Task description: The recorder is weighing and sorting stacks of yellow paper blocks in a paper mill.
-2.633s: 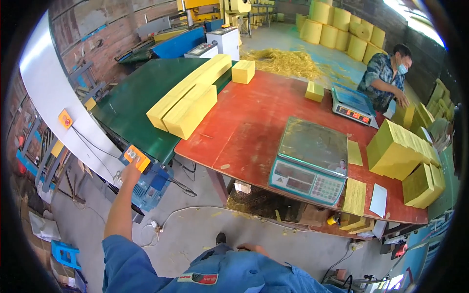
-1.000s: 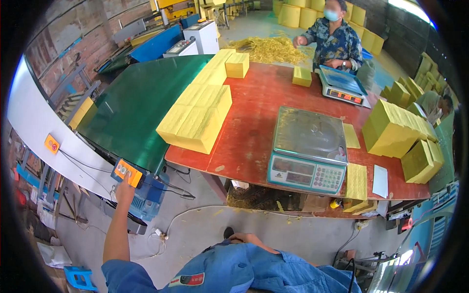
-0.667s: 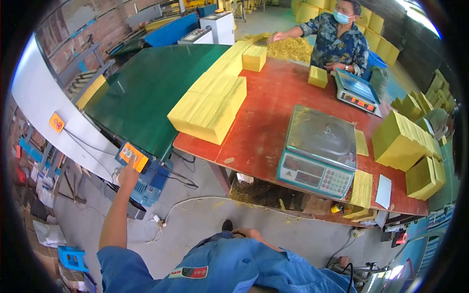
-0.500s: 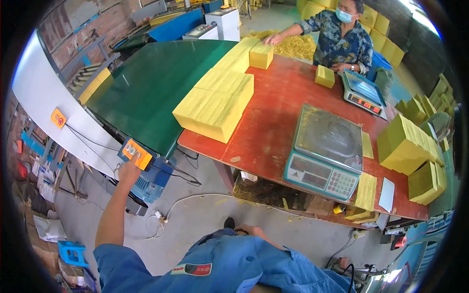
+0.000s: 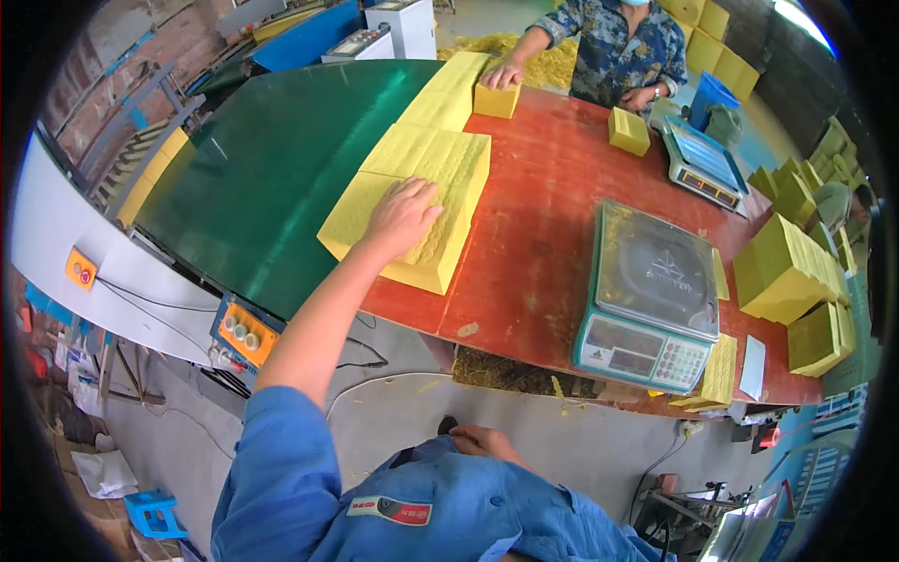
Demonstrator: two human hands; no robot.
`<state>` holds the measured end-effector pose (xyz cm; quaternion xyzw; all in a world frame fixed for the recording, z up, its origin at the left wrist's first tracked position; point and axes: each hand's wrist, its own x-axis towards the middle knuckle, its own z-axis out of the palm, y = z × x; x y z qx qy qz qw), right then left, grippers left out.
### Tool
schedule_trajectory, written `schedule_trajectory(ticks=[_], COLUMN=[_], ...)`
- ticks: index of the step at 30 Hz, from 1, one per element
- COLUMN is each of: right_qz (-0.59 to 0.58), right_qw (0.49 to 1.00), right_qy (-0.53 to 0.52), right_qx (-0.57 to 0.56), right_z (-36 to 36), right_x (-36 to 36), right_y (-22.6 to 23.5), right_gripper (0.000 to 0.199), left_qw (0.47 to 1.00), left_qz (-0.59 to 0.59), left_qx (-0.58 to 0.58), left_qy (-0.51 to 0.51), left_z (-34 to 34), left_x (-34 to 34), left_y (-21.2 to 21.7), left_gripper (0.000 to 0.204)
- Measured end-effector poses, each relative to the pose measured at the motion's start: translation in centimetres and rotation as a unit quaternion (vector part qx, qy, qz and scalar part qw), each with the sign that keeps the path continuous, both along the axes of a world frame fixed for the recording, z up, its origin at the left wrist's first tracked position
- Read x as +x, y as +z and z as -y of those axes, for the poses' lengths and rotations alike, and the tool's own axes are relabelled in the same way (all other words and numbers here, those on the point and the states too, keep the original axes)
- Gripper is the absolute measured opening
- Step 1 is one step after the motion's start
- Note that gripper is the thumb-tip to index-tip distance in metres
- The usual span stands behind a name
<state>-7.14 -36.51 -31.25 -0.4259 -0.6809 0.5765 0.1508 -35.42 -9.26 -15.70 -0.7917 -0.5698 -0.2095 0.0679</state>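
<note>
My left hand (image 5: 403, 215) lies flat, fingers spread, on top of a wide yellow slab (image 5: 440, 178) made of several joined blocks. The slab rests half on the green conveyor belt (image 5: 272, 159) and half on the red table (image 5: 543, 215). More yellow slabs (image 5: 449, 89) line up behind it along the belt. My right hand (image 5: 482, 440) rests low against my blue shirt, holding nothing; its fingers are partly hidden. A grey-green weighing scale (image 5: 651, 295) stands on the table to the right of the slab.
Across the table a person in a patterned shirt (image 5: 623, 42) has a hand on a small yellow block (image 5: 496, 98); another block (image 5: 628, 131) and a second scale (image 5: 700, 164) sit nearby. Yellow stacks (image 5: 787, 272) fill the table's right end. An orange button box (image 5: 243, 332) hangs below the belt.
My left hand left the orange button box below the belt and reached up onto the yellow slab. The slabs have travelled along the belt toward the table.
</note>
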Motion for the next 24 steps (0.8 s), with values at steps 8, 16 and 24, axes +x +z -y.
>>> schedule_trajectory(ticks=[8,16,24], right_qz=[-0.192,-0.41,-0.475], right_qw=[0.937,0.828,0.788], right_qy=[-0.144,-0.241,-0.213], right_qx=[-0.254,-0.296,-0.33], right_z=[-4.0,-8.7,-7.7], right_x=[-2.7,-4.6,-3.2], right_y=[0.9,2.8,2.7], right_gripper=[0.035,0.053,0.041], left_qw=[0.999,0.993,0.981], left_qz=[0.023,0.011,0.149], left_qx=[-0.025,-0.031,-0.123], left_qy=[-0.009,-0.114,0.014], left_z=[1.4,9.0,15.0], left_x=[1.3,5.8,5.6], left_y=[-4.3,-2.6,-2.3], left_gripper=[0.053,0.06,0.053])
